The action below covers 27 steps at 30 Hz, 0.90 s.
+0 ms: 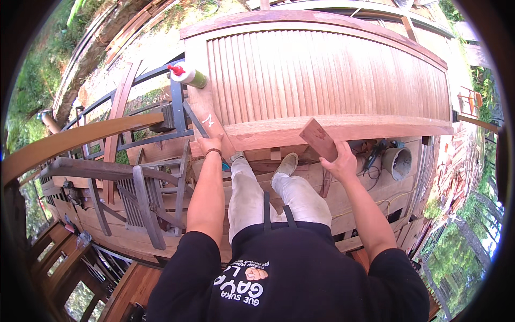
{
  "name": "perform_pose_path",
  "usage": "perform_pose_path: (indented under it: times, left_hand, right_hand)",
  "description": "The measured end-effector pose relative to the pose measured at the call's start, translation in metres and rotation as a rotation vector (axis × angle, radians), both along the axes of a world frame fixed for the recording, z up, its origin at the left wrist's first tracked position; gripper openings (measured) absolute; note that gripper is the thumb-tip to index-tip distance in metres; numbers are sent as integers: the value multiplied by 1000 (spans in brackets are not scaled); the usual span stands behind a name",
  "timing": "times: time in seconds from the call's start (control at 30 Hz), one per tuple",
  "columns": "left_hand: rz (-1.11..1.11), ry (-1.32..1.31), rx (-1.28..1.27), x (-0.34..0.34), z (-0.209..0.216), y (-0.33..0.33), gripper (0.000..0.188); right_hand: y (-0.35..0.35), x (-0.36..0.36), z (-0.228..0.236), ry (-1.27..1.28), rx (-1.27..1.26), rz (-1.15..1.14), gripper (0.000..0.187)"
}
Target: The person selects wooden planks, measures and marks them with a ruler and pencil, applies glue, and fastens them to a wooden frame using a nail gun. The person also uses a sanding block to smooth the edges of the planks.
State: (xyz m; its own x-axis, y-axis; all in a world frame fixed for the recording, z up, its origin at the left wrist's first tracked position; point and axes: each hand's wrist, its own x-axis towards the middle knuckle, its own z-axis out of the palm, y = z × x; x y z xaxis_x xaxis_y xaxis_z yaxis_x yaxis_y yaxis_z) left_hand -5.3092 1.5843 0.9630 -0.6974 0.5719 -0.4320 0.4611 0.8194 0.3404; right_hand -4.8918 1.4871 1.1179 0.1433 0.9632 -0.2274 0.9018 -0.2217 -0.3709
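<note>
Well, block [318, 138] in right hand [343, 162]

smooth matt wood block [320, 140], ribbed matt wood panel [327, 75], smooth plastic bottle [189, 75]

tilted brown wooden block [319, 140] by slatted panel [322, 75], slim dark bar [195, 119], perhaps metal, farther left

place: open-air woodworking workshop | signs: slatted wooden panel [322, 75], squeeze bottle [190, 75], wood offcuts [452, 169]
</note>
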Motion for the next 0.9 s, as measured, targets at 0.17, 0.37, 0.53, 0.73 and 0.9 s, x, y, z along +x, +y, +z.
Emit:
perform_pose_path:
  times: [0.17, 0.37, 0.53, 0.73, 0.9]
  left_hand:
    - [29, -197, 251, -18, -17, -15, 58]
    - [-25, -610, 514, 4, 77, -40, 33]
    - [-287, -1070, 264, 29, 192, -34, 36]
    - [-792, -1447, -90, 89, 279, -3, 46]
    - [-1170, -1500, -347, 155, 322, -28, 46]
  right_hand:
    - [-73, -3, 11, 74, -72, -71, 77]
    - [-114, -19, 60, 114, -103, -129, 85]
    - [-120, -58, 123, 135, 30, -246, 86]
    - [-150, -112, 204, 42, 81, -476, 87]
    - [-229, -148, 247, -69, 68, -774, 90]
